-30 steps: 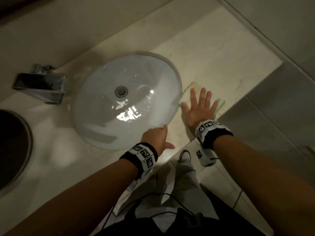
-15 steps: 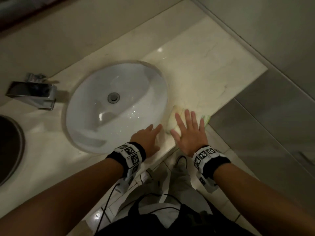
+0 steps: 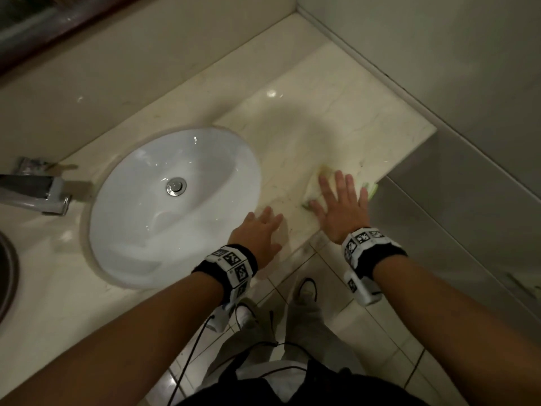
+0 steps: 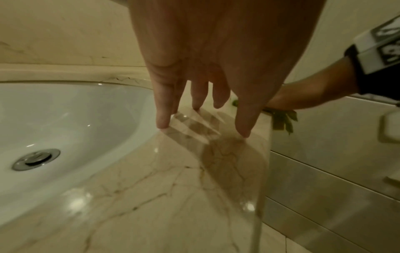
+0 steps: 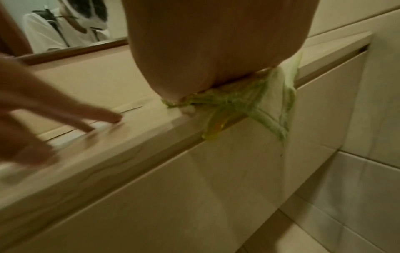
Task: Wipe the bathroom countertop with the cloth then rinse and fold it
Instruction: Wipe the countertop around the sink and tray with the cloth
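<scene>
Glossy veined marble countertop point(image 3: 336, 121), smooth white ceramic sink point(image 3: 140, 230), soft cloth point(image 5: 275, 95).

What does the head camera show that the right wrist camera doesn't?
Only the head view shows the sink, its drain and the tap. Only the right wrist view shows the mirror and the cloth drooping over the counter's front edge. Both show the right hand pressing flat on the cloth, the left hand and the counter.

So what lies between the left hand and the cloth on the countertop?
Nothing: in the head view only bare marble countertop separates the left hand from the cloth under the right hand. The left wrist view agrees.
</scene>
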